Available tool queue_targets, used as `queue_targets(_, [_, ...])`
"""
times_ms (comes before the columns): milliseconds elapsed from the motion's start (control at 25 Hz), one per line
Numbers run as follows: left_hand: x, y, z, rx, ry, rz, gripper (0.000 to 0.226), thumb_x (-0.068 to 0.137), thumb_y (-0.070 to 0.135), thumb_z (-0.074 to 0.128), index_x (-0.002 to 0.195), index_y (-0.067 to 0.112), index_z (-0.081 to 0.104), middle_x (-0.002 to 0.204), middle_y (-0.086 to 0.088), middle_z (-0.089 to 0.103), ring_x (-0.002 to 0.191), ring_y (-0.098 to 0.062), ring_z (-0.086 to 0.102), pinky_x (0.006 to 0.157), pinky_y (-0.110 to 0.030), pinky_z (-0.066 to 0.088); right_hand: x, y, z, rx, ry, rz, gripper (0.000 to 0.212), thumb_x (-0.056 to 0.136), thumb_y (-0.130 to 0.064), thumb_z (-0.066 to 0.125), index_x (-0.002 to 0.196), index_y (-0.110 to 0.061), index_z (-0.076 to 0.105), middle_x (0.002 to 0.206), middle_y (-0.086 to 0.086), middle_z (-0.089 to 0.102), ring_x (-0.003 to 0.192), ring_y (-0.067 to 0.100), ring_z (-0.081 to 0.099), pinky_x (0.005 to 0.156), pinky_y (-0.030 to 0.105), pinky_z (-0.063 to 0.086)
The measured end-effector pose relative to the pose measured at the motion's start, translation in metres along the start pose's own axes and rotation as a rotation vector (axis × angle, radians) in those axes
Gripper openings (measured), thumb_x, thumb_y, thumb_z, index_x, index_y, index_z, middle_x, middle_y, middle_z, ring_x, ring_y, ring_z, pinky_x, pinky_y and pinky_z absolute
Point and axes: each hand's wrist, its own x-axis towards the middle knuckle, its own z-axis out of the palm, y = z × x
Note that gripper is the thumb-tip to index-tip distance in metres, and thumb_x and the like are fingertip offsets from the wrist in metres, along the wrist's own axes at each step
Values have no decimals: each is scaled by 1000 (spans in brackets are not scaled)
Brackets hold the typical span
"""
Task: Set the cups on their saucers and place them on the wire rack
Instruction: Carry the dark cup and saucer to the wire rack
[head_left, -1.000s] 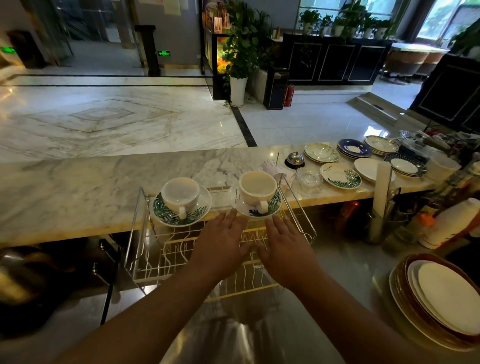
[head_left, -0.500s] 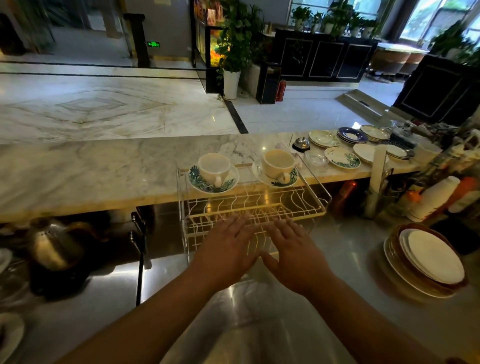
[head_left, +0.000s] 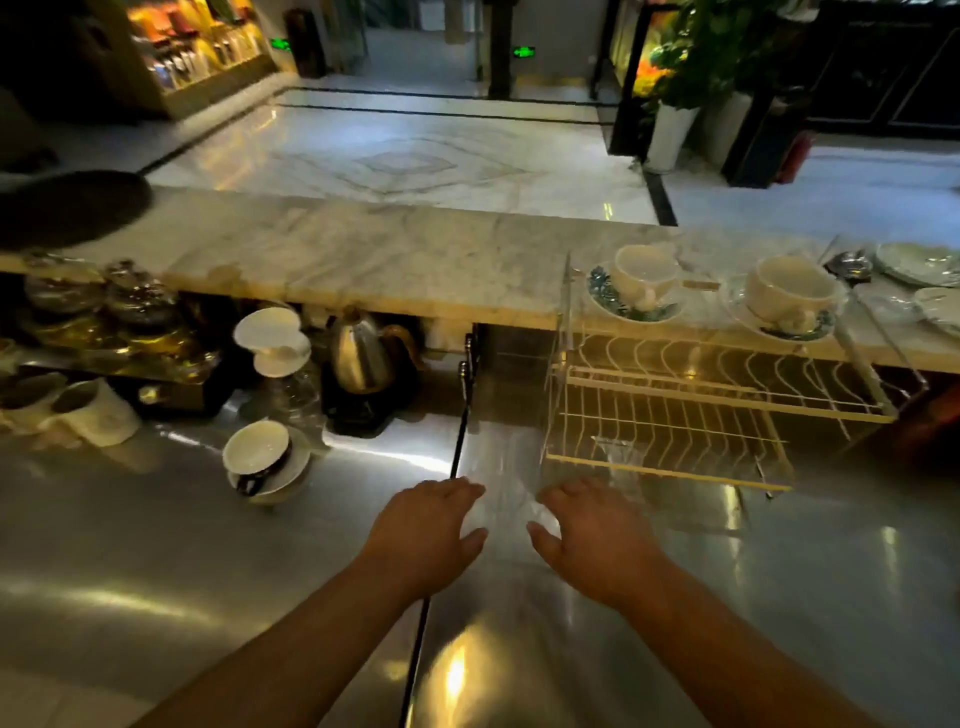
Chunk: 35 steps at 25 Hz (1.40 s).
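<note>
Two cream cups (head_left: 644, 275) on leaf-patterned saucers (head_left: 631, 306) (handles nearward) top the wire rack (head_left: 675, 415) — left hand (head_left: 423, 535) and right hand (head_left: 597, 540) spread, empty.

Two bare forearms in view — no sleeves, no watch, no rings or gloves seen. Left hand (head_left: 426, 535) and right hand (head_left: 597, 540) uncovered — short nails, edges slightly motion-blurred.

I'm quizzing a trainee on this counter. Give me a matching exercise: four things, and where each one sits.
Things:
1. steel kettle
2. two cups on leaf-print saucers
3. cup on a plain white saucer
4. both hands

Places:
A. top of the wire rack
B. steel counter, left of the rack
C. low over the steel counter, empty
D. under the marble ledge

Pairs: 1-D, 2-A, 3-B, 4-C
</note>
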Motion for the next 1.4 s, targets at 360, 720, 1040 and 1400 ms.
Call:
queue_targets(360, [-84, -179, 15, 119, -30, -379, 73, 89, 68, 39, 154, 37, 30, 169, -4, 23, 154, -30, 21, 122, -53, 19, 89, -156, 72, 25, -126, -221, 61, 98, -50, 48, 154, -26, 40, 157, 5, 44, 143, 25, 36, 118, 37, 28])
queue_targets(720, [-84, -358, 16, 66, -70, -495, 70, 94, 55, 42, 158, 32, 25, 171, -4, 15, 156, -28, 15, 125, -49, 18, 196, -259, 152, 60, -242, -72, 63, 99, -52, 39, 158, -34, 27, 168, 0, 26, 154, 25, 17, 124, 45, 16])
queue_targets(1040, [-21, -428, 34, -85, 12, -469, 60, 102, 50, 38, 156, 25, 33, 167, -6, 30, 152, -26, 29, 123, -45, 26, 281, -287, 198, 177, -195, 101, 59, 101, -46, 48, 155, -29, 33, 158, 1, 44, 139, 22, 44, 112, 42, 39])
queue_targets(1400, [23, -451, 39, -256, 75, -412, 44, 92, 46, 61, 132, 27, 57, 118, -5, 65, 105, -24, 60, 84, -38, 51, 327, -298, 224, 496, -173, 237, 51, 104, -46, 46, 152, -29, 40, 147, 2, 58, 132, 24, 56, 109, 43, 45])
